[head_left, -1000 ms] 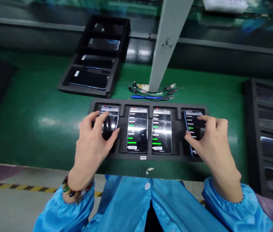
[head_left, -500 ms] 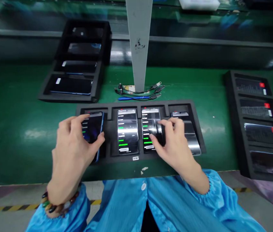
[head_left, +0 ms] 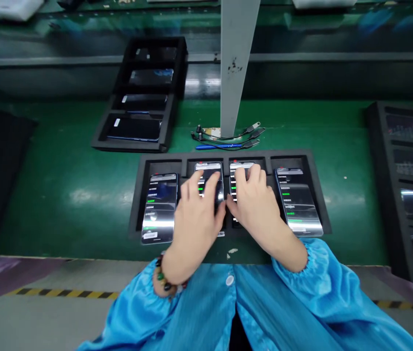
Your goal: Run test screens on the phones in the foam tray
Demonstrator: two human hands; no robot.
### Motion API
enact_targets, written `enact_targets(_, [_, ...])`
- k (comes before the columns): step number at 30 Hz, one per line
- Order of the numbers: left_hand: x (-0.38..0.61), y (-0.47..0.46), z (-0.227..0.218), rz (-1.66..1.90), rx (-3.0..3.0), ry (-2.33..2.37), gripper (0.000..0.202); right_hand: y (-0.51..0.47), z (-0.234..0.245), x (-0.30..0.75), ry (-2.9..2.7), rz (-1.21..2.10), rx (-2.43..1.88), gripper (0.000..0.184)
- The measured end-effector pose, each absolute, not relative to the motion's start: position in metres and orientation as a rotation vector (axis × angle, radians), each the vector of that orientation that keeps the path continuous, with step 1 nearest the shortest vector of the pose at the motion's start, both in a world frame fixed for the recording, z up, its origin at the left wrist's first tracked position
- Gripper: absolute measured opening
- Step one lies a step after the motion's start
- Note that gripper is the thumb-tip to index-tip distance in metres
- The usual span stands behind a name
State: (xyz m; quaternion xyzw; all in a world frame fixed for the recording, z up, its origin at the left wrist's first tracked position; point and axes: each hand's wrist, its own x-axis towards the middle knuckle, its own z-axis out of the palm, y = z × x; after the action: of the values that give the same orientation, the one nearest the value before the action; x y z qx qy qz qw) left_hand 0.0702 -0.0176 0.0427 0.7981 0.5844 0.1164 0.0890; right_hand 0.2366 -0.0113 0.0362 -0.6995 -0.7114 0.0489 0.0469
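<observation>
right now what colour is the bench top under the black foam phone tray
Green bench top, clearest in head view.

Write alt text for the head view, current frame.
The person's left hand and right hand lie on the two middle phones of four lit ones in a black foam tray on a green bench. The outer phones lie untouched. More phone trays sit back left and right, near a grey post.
</observation>
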Motion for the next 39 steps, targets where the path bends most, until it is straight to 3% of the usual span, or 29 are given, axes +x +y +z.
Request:
enact_targets(12, [0.098, 0.006, 0.045, 0.235, 2.308, 1.891, 0.074, -0.038, 0.058, 0.245, -2.163, 0.192, -2.144, 0.036])
enact_targets(20, [0.076, -0.025, 0.062, 0.273, 2.38, 1.866, 0.077, -0.071, 0.052, 0.291, -2.159, 0.331, -1.669, 0.013])
enact_targets(25, [0.057, -0.043, 0.052, 0.272, 2.485, 1.726, 0.068, -0.091, 0.048, 0.315, -2.285, 0.565, -1.472, 0.018])
enact_targets(29, [0.02, -0.042, 0.046, 0.38, 2.634, 1.374, 0.047, -0.099, 0.05, 0.35, -2.212, 0.673, -1.392, 0.024])
enact_targets(34, [-0.02, -0.041, 0.055, 0.417, 2.557, 1.139, 0.025, -0.098, 0.038, 0.402, -1.838, 0.527, -1.693, 0.011])
enact_targets(39, [-0.067, -0.029, 0.049, 0.548, 2.479, 1.644, 0.027, -0.109, 0.022, 0.432, -1.819, 0.553, -1.805, 0.013])
